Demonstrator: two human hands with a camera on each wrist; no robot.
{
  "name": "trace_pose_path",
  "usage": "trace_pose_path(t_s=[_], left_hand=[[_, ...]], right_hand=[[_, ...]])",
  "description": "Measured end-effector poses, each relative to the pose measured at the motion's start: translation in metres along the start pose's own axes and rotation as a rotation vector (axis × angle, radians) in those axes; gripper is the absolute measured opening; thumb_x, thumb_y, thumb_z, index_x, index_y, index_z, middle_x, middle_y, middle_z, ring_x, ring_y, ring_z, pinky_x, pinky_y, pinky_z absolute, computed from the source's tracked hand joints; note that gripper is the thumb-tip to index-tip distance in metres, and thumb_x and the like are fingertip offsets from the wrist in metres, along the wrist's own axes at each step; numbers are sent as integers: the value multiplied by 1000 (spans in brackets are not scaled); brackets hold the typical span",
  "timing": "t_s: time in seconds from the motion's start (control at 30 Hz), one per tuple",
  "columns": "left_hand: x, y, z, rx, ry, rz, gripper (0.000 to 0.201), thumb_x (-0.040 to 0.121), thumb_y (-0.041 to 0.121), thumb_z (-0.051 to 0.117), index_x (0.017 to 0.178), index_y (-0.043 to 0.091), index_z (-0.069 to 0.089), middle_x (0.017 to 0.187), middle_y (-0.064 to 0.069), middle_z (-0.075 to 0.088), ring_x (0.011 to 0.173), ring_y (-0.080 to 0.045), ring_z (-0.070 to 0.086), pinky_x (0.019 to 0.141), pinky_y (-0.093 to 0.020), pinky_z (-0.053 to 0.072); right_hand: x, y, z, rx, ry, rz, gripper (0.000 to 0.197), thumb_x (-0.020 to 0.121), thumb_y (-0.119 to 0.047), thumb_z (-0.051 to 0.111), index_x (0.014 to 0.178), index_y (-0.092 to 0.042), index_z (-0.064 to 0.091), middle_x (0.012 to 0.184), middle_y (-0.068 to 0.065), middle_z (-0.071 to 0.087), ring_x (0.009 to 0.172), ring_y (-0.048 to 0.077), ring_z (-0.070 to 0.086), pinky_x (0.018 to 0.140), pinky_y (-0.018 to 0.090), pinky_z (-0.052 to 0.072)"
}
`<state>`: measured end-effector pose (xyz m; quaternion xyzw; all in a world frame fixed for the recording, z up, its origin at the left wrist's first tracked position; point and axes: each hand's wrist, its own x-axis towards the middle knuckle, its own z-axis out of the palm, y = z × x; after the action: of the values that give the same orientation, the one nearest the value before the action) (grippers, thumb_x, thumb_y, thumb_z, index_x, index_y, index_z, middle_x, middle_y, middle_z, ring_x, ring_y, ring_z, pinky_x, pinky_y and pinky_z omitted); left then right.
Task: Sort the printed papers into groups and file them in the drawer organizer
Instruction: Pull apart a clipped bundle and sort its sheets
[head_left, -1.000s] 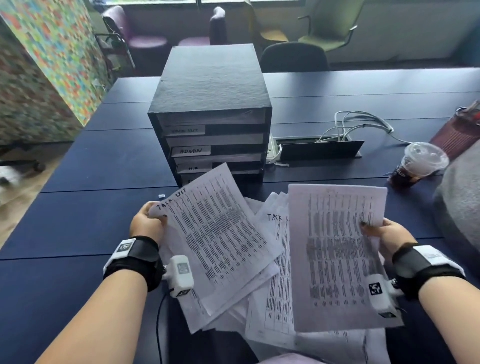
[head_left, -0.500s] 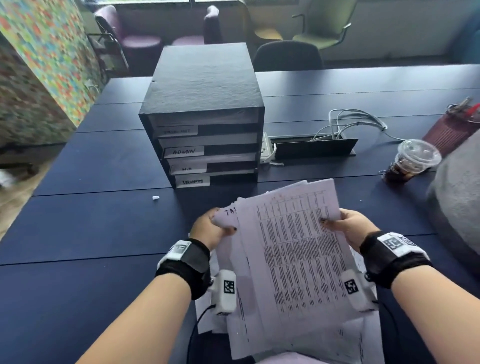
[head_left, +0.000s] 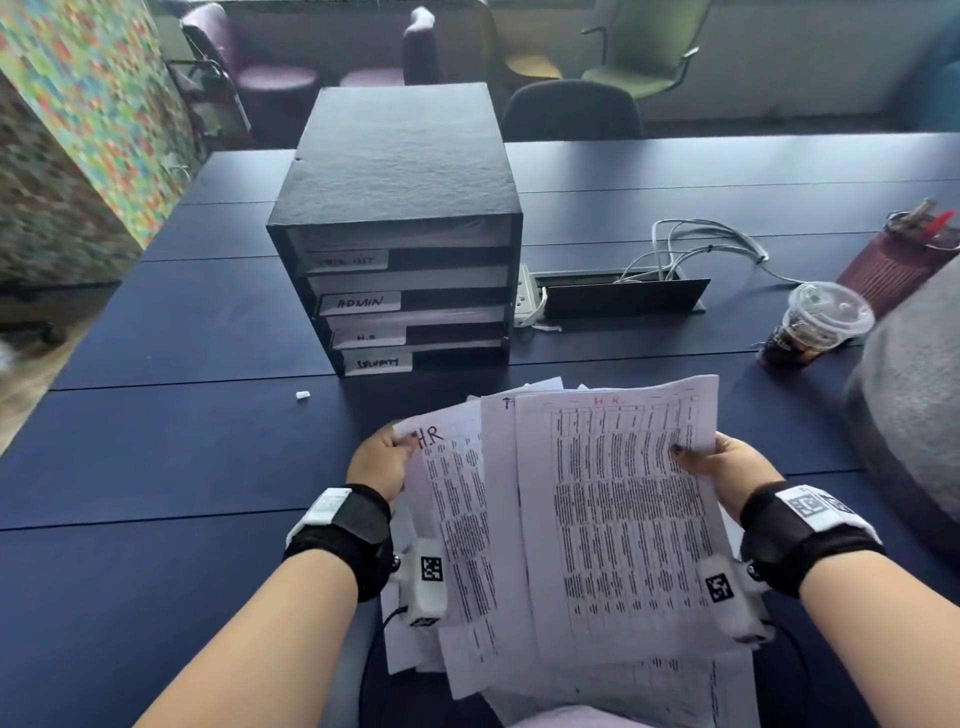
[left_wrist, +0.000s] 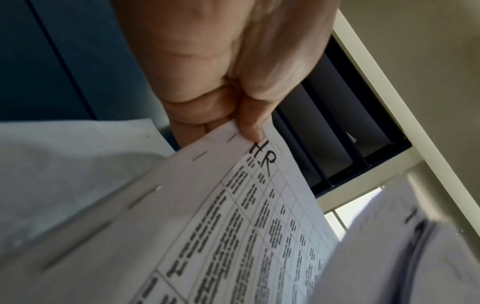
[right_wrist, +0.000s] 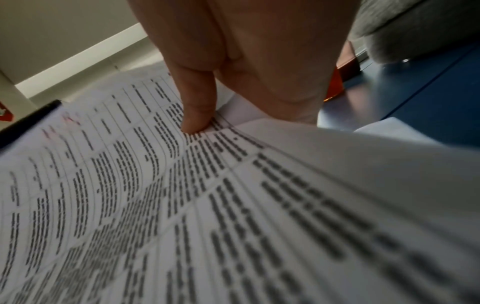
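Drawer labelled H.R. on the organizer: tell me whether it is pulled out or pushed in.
Pushed in. The H.R. drawer has its front level with the other drawer fronts of the organizer, and none juts forward.

The head view looks forward and down over the desk (head_left: 156, 467). Each wrist view looks along its palm, very close, sharing the papers (head_left: 613, 519) with it.

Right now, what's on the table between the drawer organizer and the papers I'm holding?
Nothing: in the head view, only bare dark-blue table separates the drawer organizer from the papers. A small white scrap lies off to the left.
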<state>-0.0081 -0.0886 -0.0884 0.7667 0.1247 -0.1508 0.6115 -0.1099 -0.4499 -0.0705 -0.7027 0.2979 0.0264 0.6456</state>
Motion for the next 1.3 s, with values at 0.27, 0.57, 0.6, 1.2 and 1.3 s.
trace_pose_path(t_s=[0.27,0.57,0.6,1.2,1.3], left_hand=[[10,-2,-3,-17,-15,32,36,95,5,44,89,29,70,80,-2,65,67,-19,51,57,-25,34],[-8,48,2,245,223,206,24,96,6,43,110,10,62,107,-13,64,90,-28,56,68,-23,38],[-8,59,-4,242,255,229,25,97,10,43,115,10,60,110,-13,63,93,-28,57,73,-25,40],[-63,186,-34,-78,402,787,18,93,12,46,98,25,58,78,19,56,69,4,51,68,-17,39],[-58,160,-13,23,269,778,30,90,0,46,91,27,59,80,19,59,72,11,53,68,-6,39]], right_hand=[[1,9,-4,-68,11,73,16,83,6,60,87,-8,67,66,-3,72,80,27,61,95,46,44],[22,23,-3,-215,67,106,14,80,1,66,81,-13,68,98,19,68,105,37,61,101,52,41],[24,26,-3,-226,79,103,12,80,1,67,87,-9,69,101,21,67,107,37,60,102,52,41],[5,5,9,47,49,-12,20,82,5,61,95,-9,60,64,-4,70,64,18,64,77,39,51],[-3,-7,20,156,-43,-34,24,77,10,61,92,-9,61,68,0,70,58,16,66,62,34,56]])
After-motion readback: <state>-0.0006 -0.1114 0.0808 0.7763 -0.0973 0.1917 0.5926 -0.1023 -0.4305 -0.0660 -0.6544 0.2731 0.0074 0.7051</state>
